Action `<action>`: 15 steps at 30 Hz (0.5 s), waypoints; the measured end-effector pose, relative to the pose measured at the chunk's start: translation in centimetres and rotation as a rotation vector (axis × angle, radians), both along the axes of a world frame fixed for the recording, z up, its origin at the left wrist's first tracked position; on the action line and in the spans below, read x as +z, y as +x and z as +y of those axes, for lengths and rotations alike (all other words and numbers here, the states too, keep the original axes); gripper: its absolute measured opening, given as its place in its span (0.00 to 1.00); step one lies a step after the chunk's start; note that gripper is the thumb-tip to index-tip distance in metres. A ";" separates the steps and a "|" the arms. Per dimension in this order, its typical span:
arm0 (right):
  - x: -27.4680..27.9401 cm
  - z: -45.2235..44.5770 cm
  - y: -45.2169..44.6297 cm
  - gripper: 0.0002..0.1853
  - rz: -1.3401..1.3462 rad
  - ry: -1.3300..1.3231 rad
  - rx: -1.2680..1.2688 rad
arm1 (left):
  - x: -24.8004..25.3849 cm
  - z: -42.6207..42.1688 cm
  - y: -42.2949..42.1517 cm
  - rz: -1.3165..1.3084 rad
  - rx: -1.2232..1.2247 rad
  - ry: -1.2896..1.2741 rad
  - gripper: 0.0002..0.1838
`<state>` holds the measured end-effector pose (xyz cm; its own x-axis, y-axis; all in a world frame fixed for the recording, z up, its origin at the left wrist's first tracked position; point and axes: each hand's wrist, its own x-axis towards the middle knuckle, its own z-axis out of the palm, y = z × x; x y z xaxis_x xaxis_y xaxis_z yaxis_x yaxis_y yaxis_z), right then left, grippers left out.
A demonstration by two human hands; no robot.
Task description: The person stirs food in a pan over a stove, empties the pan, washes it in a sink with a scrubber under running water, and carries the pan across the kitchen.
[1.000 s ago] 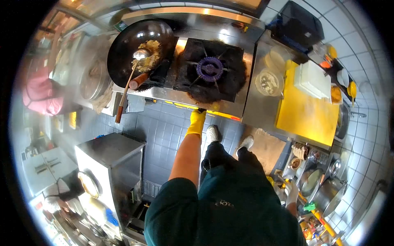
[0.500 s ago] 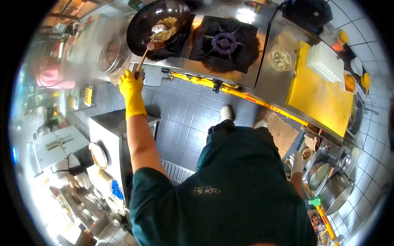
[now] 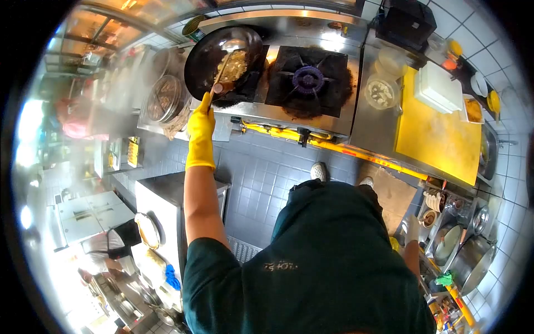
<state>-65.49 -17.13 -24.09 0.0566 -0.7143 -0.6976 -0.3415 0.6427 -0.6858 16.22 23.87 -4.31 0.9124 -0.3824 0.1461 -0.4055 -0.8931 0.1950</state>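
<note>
My left hand, in a yellow rubber glove, is closed around the handle of a ladle. The ladle's bowl rests at the far side of a dark wok, by a heap of yellowish-brown chopped food. The wok's round wooden handle end points toward me, just beyond my gloved fingers. Low at the right, my right hand wears a whitish glove and hangs beside a rack of pots; its fingers are too unclear to make out.
An unoccupied burner glows blue right of the wok. Left of it stands a steaming round pan. Farther right are a tub of pale pieces, a yellow board and a white container. A yellow pipe runs along the stove front.
The ladle's bowl has moved to the wok's far side, and the food looks more spread out. My left hand stays on the handle. The whole view has shifted slightly.
</note>
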 end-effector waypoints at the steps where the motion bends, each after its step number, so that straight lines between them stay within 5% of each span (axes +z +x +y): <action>1: -0.3 0.1 0.0 0.15 0.001 0.011 -0.003 | 0.5 -0.7 0.5 0.028 -0.007 0.076 0.33; 5: -0.2 0.1 0.8 0.11 0.010 0.030 -0.047 | -0.4 1.9 5.1 0.045 -0.034 0.441 0.40; 8: -4.7 -0.8 -3.6 0.10 -0.202 0.169 -0.068 | 4.0 1.8 2.3 0.157 0.046 0.358 0.39; 9: -6.4 -1.1 -5.1 0.10 -0.308 0.236 -0.067 | 3.6 2.1 2.2 0.166 0.084 0.296 0.35; 13: -2.2 1.2 -0.8 0.12 0.051 0.128 -0.069 | -2.9 4.5 3.8 0.043 0.115 -0.089 0.27; 15: -0.9 1.3 -0.2 0.15 0.068 0.103 -0.021 | -3.4 4.0 3.8 0.362 0.226 -0.350 0.25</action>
